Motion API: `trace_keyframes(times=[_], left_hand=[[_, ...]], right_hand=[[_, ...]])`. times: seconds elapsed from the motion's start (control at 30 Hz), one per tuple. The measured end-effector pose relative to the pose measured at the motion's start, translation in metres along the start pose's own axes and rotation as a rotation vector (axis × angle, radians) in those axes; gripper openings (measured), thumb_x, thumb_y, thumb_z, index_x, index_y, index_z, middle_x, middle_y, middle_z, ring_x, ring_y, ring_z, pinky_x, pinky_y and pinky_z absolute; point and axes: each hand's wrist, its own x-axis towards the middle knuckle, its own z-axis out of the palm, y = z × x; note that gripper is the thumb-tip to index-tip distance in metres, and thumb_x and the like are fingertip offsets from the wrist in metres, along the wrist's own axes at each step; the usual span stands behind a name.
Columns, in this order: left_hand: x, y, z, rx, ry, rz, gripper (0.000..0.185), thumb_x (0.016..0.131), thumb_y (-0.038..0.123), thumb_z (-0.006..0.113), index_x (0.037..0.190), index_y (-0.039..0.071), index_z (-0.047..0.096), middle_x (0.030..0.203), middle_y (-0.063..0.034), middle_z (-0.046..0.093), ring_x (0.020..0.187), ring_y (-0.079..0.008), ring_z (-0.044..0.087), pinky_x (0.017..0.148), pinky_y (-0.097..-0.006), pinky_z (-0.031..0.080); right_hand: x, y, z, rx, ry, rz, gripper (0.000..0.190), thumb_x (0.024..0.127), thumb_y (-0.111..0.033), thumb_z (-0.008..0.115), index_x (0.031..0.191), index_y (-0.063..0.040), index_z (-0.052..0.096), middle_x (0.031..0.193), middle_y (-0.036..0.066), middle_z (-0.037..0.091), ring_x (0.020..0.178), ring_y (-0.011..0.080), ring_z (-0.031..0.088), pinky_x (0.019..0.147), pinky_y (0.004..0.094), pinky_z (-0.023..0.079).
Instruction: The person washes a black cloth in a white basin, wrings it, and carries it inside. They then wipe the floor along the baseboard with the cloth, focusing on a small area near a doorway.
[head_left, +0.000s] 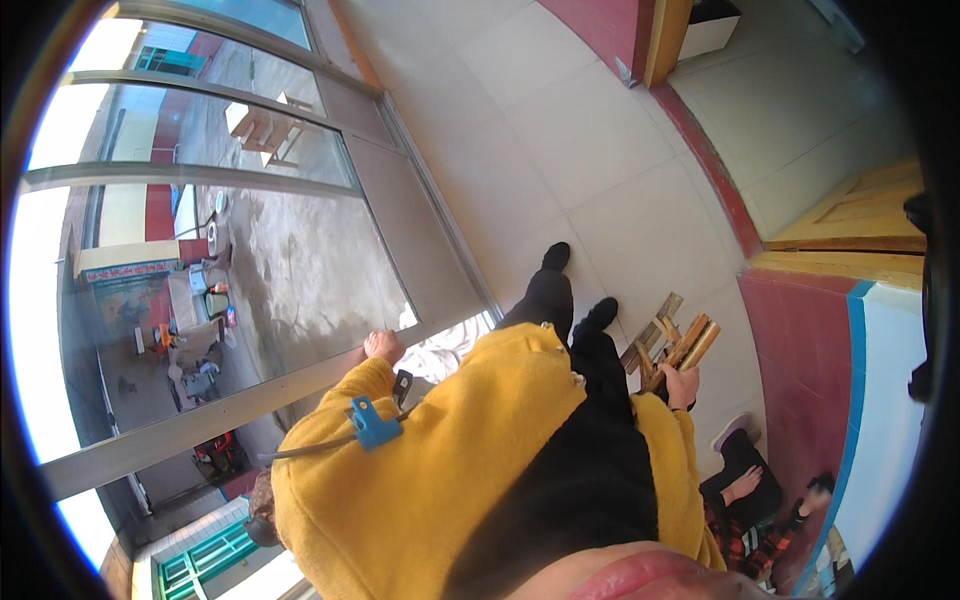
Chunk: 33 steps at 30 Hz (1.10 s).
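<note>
My left hand (384, 346), at the left, is curled over the edge of a metal-framed glazed door panel (285, 384). White cloth (450, 349) shows just beyond that hand, near the door's lower end. At the right, my right hand (681, 385) grips a small wooden stool (694, 341), which looks folded, with its slats and legs close together. The stool hangs over the tiled floor beside my right leg. Some of my right fingers are hidden by the wood. A blue clip (375, 424) holds a cable on my yellow coat (480, 450).
Another person sits low by the red wall (799, 352), with one hand (745, 482) on the leg. A raised red threshold (709, 161) crosses the doorway beside a wooden door (862, 210). Through the glass, a wooden table (262, 127) stands in a concrete courtyard (300, 240).
</note>
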Motion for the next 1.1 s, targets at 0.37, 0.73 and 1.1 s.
trace_keyframes(times=[0.37,0.73,1.1], left_hand=[[-0.078,0.001,0.094,-0.044,-0.05,0.161,0.033,0.079,0.03,0.047,0.088,0.009,0.071,0.098,-0.0119,0.068,0.106,-0.0269,0.058,0.099,-0.0388,0.036],[-0.135,0.001,0.163,-0.123,-0.142,0.142,0.037,0.079,0.035,0.05,0.099,0.011,0.07,0.112,-0.0099,0.065,0.121,-0.0253,0.047,0.108,-0.0412,0.026],[-0.182,0.003,0.187,-0.087,-0.301,0.104,0.038,0.079,0.033,0.051,0.103,0.01,0.069,0.115,-0.0148,0.063,0.119,-0.0277,0.049,0.107,-0.0403,0.028]], right_hand=[[0.002,0.045,-0.022,0.135,-0.037,0.03,0.06,0.06,-0.031,0.075,0.092,0.017,0.055,0.091,0.026,0.063,0.084,0.0339,0.063,0.075,0.0394,0.048],[0.023,0.035,-0.018,0.246,-0.062,0.014,0.049,0.062,-0.025,0.077,0.089,0.012,0.059,0.087,0.02,0.064,0.079,0.027,0.06,0.073,0.0384,0.046],[0.041,0.031,-0.006,0.058,-0.124,0.003,0.066,0.058,-0.032,0.079,0.105,0.008,0.054,0.106,0.022,0.061,0.099,0.0348,0.058,0.084,0.0414,0.043]])
